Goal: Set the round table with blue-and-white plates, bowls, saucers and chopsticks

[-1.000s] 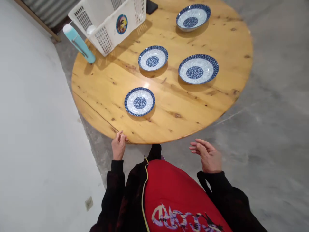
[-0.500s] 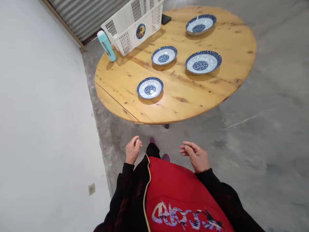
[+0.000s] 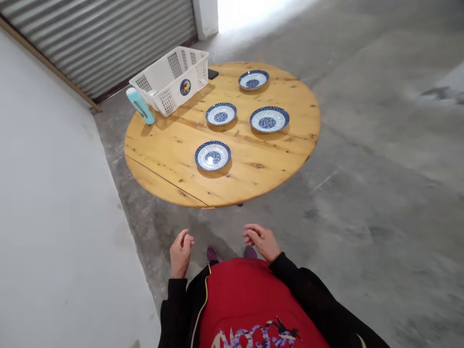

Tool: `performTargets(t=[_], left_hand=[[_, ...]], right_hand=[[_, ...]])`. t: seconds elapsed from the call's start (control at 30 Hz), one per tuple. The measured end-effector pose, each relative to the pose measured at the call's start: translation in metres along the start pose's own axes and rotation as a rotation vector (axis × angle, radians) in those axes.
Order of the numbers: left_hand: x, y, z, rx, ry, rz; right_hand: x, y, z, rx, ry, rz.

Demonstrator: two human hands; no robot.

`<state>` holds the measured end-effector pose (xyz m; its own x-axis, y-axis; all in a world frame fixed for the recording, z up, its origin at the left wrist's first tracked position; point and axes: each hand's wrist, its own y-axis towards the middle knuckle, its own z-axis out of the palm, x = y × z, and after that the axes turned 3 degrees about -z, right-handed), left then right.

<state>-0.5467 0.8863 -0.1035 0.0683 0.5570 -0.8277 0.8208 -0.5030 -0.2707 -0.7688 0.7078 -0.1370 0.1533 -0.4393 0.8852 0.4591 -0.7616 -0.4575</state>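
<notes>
My left hand (image 3: 180, 252) hangs in front of my body with its fingers loosely curled and nothing in them. My right hand (image 3: 262, 240) is held beside it, fingers slightly bent and apart, also holding nothing. Both hands are well short of the round wooden table (image 3: 174, 159). Several blue-and-white plates lie on it: the nearest plate (image 3: 212, 155), a middle plate (image 3: 221, 114), a right plate (image 3: 269, 119) and a far plate (image 3: 253, 79).
A white plastic basket (image 3: 170, 79) stands at the table's far left, with a teal bottle (image 3: 140, 105) beside it and a dark flat object (image 3: 212, 74) behind. A white wall runs along the left, a metal shutter at the back. Bare concrete floor spreads to the right.
I have stepped back from the table, which now lies farther off. My left hand has left the table edge; both hands stay empty near my body.
</notes>
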Motion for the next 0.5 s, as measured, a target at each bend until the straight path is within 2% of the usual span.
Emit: performTargets(t=[0.13, 0.27, 0.37, 0.5], left_hand=[[0.014, 0.03, -0.044, -0.035, 0.022, -0.005], [0.0, 0.068, -0.065, 0.032, 0.028, 0.051], [-0.024, 0.103, -0.064, 0.133, 0.048, 0.136], [-0.056, 0.16, -0.041, 0.262, 0.044, 0.231]], right_hand=[[-0.003, 0.006, 0.053, 0.039, 0.019, 0.012], [-0.006, 0.009, 0.086, -0.001, 0.062, 0.016], [-0.005, 0.011, 0.095, -0.081, 0.101, 0.004], [0.004, 0.02, 0.09, -0.222, 0.122, -0.03]])
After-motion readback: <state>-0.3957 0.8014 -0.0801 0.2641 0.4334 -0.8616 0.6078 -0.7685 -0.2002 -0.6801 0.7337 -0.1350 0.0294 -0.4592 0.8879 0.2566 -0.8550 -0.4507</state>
